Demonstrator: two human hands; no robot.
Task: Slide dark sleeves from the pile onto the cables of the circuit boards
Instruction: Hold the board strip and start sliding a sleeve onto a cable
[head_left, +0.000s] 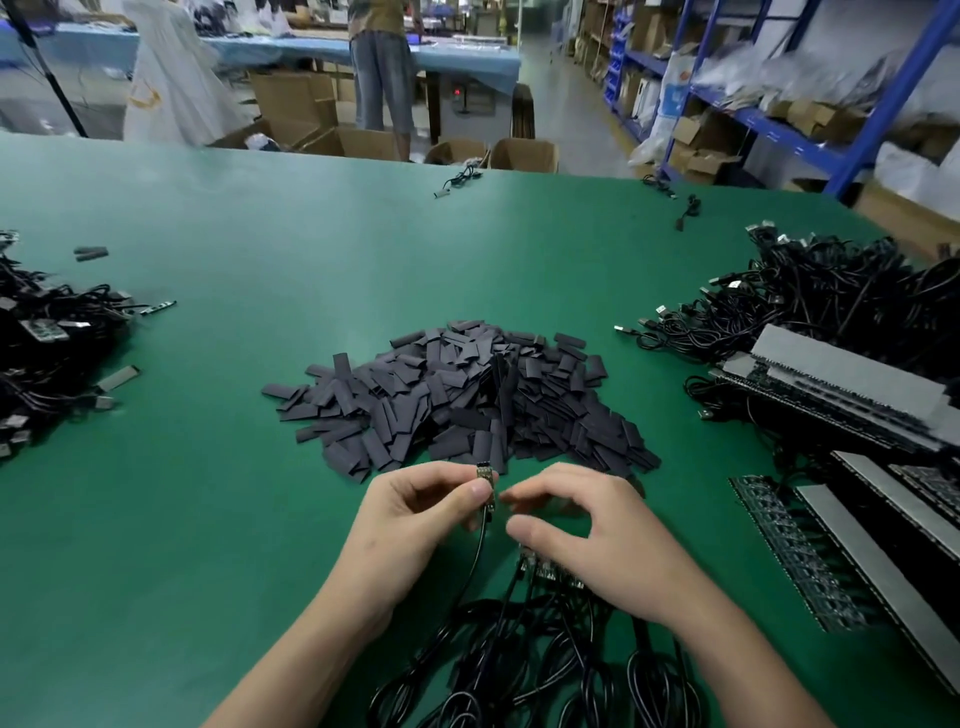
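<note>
Dark sleeve pile (467, 395): ahead of you.
Your left hand (415, 519): pinches circuit board (485, 478).
Your right hand (587, 530): curled loosely, empty.

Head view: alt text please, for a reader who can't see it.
The left hand pinches a small cabled circuit board upright above a green table, the right hand curled beside it, just before a pile of flat dark grey sleeves. Heaps of black cables lie on both sides.

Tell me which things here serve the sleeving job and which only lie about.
In the job: pile of dark flat sleeves; small circuit board pinched in the left hand; its thin black cable; coiled black cables near the right hand.
Lying about: brown cardboard boxes; blue metal shelving; stray black cables farther off.
</note>
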